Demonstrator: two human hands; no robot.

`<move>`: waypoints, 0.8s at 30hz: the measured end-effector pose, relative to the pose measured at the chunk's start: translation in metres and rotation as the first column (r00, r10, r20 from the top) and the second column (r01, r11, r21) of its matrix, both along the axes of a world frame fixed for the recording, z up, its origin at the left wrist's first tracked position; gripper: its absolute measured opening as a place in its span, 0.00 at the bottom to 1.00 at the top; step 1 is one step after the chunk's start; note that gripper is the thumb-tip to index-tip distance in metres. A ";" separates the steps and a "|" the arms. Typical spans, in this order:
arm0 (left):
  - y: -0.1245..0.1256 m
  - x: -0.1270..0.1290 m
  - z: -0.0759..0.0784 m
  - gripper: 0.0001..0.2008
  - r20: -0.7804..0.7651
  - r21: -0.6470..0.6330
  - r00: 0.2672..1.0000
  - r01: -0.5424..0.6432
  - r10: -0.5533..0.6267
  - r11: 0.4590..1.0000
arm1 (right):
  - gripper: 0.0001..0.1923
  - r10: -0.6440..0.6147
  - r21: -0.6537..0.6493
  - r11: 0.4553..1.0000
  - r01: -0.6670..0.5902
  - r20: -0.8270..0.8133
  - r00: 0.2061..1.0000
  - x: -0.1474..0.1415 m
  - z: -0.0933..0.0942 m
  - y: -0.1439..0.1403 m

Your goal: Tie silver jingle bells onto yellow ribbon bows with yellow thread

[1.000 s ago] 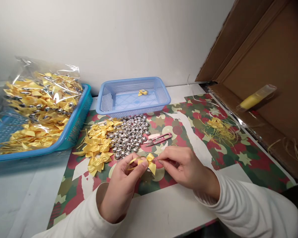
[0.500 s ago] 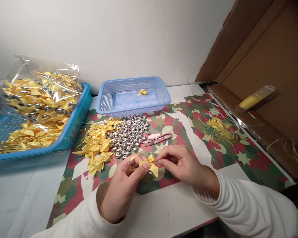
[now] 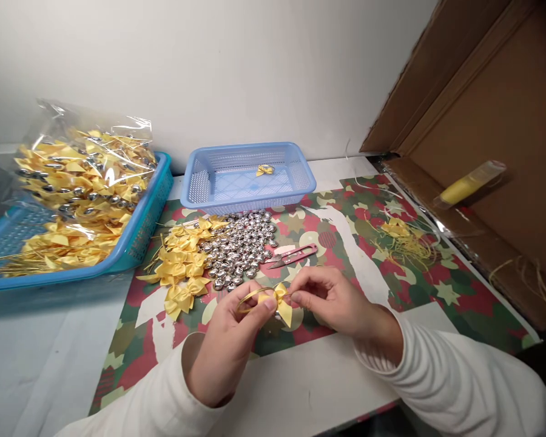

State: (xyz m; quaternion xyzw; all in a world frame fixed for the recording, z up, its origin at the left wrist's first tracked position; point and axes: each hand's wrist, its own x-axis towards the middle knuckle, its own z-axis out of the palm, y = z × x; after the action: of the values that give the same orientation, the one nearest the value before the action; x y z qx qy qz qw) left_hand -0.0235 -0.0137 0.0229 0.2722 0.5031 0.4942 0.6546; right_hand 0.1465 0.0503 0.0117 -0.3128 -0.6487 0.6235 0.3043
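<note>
My left hand (image 3: 232, 334) pinches a yellow ribbon bow (image 3: 283, 306) by its left side, between thumb and forefinger. A thin gold cord (image 3: 250, 295) loops over the fingers of that hand and behind the bow. My right hand (image 3: 334, 303) is closed in a pinch at the bow's right edge, on what looks like the thin end of the cord. Something silvery shows just under the bow, mostly hidden. Beyond my hands lie a heap of silver bells (image 3: 239, 249), a pile of yellow bows (image 3: 182, 267) and pink-handled thread snips (image 3: 293, 256).
A light blue basket (image 3: 248, 202) at the back holds one bow with a bell. To the left, a blue basket (image 3: 136, 243) carries bows and a clear bag (image 3: 86, 164) full of them. Cord scraps (image 3: 404, 243) lie right, near a cardboard wall (image 3: 482, 109) with a yellow tube (image 3: 471, 184).
The view has shifted slightly, so everything on the left sits a little farther right. Both hands keep their pinch at the bow; the cord loop over the left hand shows wider.
</note>
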 end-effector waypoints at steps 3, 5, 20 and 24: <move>0.000 0.001 0.003 0.18 -0.019 0.009 1.000 0.008 -0.008 1.000 | 0.05 -0.001 0.032 0.999 0.000 0.020 1.000 0.000 0.001 0.000; 0.001 0.001 0.005 0.18 -0.035 0.009 0.999 0.006 -0.006 1.000 | 0.05 -0.009 0.063 0.998 0.007 0.033 0.999 0.000 0.002 0.000; 0.003 0.002 0.003 0.20 -0.074 -0.027 0.997 -0.008 0.006 1.000 | 0.04 -0.078 0.077 0.994 0.074 0.040 0.996 -0.006 0.003 -0.006; 0.005 0.000 0.003 0.18 -0.135 0.016 0.989 -0.065 0.067 0.998 | 0.06 -0.053 0.068 0.997 0.047 0.104 0.993 -0.003 0.008 -0.003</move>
State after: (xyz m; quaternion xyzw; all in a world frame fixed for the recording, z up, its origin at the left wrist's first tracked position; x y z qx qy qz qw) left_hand -0.0230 -0.0083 0.0254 0.2922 0.5523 0.4989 0.6006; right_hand 0.1436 0.0472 0.0194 -0.3514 -0.6759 0.5767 0.2951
